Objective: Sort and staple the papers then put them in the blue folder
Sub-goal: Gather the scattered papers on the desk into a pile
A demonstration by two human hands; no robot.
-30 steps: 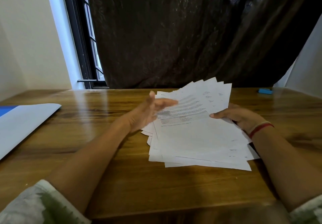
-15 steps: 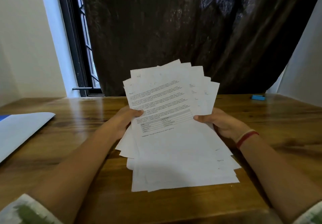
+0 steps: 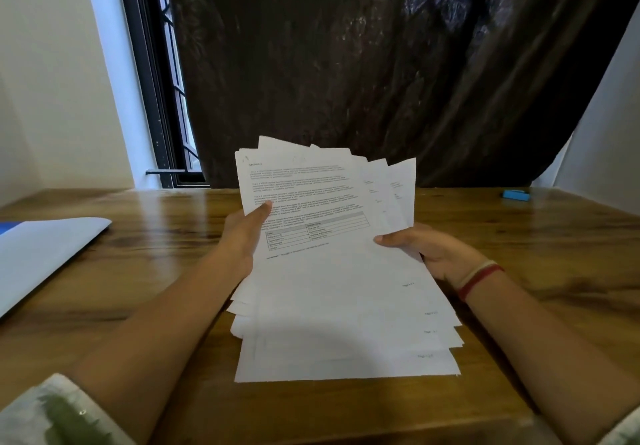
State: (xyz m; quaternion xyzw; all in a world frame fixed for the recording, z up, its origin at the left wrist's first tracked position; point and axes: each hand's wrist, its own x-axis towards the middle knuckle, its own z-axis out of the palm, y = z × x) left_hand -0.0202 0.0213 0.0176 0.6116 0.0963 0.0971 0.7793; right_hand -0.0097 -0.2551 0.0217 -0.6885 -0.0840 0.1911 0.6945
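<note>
Free table (image 3: 156, 237) between folder (image 3: 45, 254) and papers (image 3: 329, 306); blue object (image 3: 516, 195) far right.

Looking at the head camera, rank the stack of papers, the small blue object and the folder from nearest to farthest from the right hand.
1. stack of papers: gripped by the right hand at its right edge.
2. small blue object: on the table, beyond the hand and to its right.
3. folder: far left on the table, past the left hand.

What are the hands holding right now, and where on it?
Both hold the fanned papers: left hand grips the left edge, right hand the right edge.
</note>
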